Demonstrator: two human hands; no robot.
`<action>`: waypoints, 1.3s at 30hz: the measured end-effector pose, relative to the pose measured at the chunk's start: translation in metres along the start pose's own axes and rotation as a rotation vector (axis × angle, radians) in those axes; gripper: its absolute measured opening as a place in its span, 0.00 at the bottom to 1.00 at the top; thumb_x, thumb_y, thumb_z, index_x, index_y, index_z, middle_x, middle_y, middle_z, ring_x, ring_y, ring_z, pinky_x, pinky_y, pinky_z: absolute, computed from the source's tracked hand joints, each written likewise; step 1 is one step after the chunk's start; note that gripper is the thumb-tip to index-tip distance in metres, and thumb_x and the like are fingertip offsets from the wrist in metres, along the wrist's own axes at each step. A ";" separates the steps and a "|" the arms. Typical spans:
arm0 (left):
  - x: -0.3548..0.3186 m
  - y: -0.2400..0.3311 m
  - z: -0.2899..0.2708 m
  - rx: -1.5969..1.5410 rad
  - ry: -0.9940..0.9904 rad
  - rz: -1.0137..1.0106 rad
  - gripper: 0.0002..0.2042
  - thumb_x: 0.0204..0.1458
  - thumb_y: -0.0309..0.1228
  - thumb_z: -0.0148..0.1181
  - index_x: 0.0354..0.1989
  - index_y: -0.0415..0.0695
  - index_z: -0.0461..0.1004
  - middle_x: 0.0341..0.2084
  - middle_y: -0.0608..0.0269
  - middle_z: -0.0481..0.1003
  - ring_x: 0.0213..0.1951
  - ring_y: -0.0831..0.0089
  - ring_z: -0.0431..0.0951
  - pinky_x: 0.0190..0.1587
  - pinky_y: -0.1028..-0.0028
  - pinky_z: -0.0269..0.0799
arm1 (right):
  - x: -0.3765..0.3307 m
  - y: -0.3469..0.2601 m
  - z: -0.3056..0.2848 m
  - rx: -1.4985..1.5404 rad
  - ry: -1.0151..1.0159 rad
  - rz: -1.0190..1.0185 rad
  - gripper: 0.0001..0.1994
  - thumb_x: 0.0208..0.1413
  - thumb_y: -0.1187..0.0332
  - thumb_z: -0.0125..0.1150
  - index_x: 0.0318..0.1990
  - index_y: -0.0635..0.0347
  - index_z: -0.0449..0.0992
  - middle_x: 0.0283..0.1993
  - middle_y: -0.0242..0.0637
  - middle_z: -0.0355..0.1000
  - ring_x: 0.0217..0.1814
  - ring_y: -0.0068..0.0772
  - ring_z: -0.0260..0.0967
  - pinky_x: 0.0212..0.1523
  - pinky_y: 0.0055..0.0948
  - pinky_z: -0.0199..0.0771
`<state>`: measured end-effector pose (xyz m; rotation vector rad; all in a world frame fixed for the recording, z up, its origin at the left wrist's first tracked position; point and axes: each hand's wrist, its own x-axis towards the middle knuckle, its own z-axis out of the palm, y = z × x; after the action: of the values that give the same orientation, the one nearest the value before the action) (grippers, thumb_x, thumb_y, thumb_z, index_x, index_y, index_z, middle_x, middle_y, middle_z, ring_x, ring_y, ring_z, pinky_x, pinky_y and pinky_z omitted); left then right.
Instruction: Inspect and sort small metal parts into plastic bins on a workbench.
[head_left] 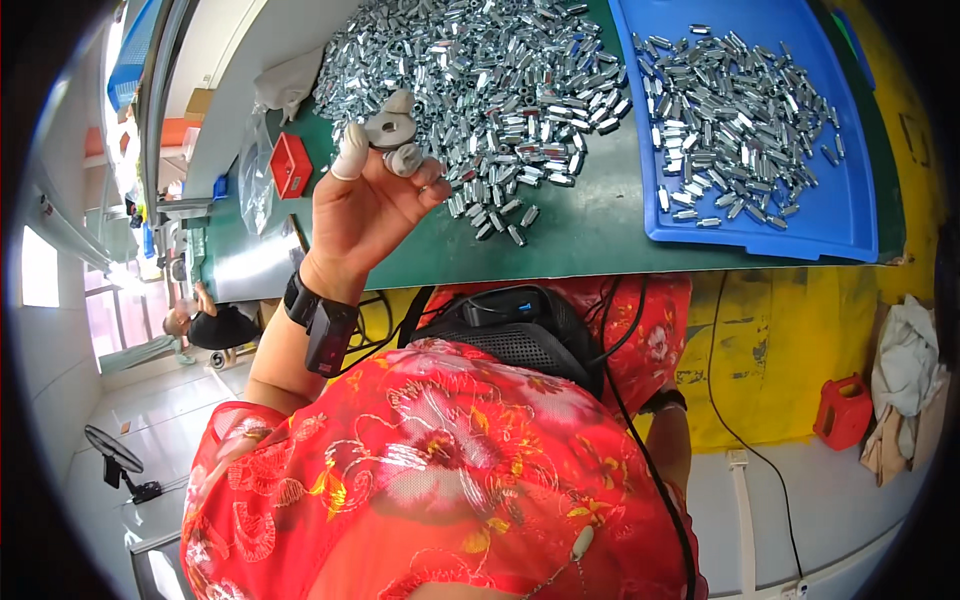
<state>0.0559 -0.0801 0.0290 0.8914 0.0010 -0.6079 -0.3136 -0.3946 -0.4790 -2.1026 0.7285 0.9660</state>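
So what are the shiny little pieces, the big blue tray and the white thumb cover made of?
The shiny little pieces look like metal, maybe plated: they glint silver. The blue tray seems smooth plastic, evenly coloured and moulded-looking. The white thumb cover could be rubber: matte and snug.

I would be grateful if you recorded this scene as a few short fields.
Heap of metal pieces: on a green table
Blue tray: right of the heap, with similar pieces
Left hand: raised near the heap, palm toward the camera, pale fingertip covers; grip unclear
Right hand: out of view
Red box: on the table, left of the left hand
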 end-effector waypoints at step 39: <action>-0.067 -0.107 -0.117 0.079 -0.233 0.148 0.22 0.55 0.34 0.52 0.57 0.41 0.59 0.31 0.66 0.72 0.30 0.82 0.71 0.35 0.79 0.69 | -0.240 -0.483 -0.152 -0.080 0.592 -1.428 0.09 0.46 0.80 0.58 0.38 0.66 0.72 0.32 0.39 0.73 0.30 0.28 0.71 0.34 0.24 0.71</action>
<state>-0.0248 -0.0120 -0.1075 0.8841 -0.2987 -0.5728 -0.0396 -0.1780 -0.0403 -2.2258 -0.6163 -0.4227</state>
